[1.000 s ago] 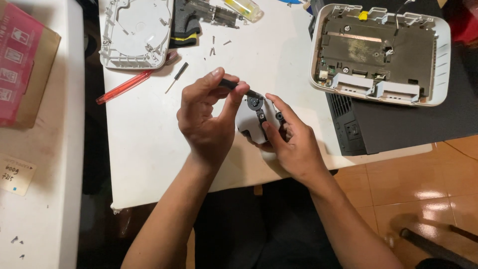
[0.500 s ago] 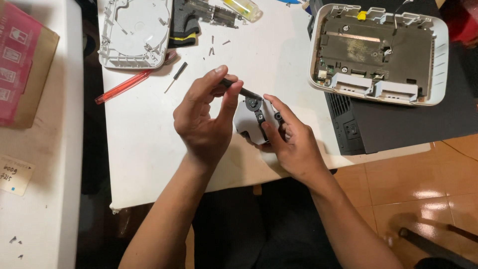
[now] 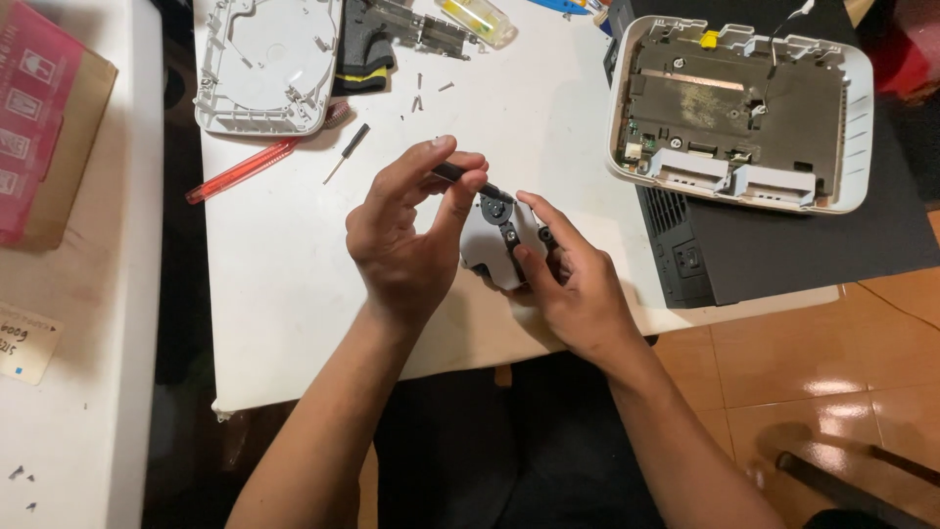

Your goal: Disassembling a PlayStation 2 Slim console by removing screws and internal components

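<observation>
Now we see from the head view our left hand (image 3: 411,240) pinching a thin black tool (image 3: 468,178) between thumb and fingertips, its tip at the top of a small grey-white part (image 3: 487,245). Our right hand (image 3: 578,284) grips that part from its right side, fingers closed around it, holding it just above the white surface (image 3: 294,284). Beyond the part, toward the far left, lie a red pen (image 3: 245,168), a small screwdriver (image 3: 347,152) and a white shell (image 3: 264,64). To the part's right sits an opened white casing (image 3: 744,108) on a black box (image 3: 783,245).
</observation>
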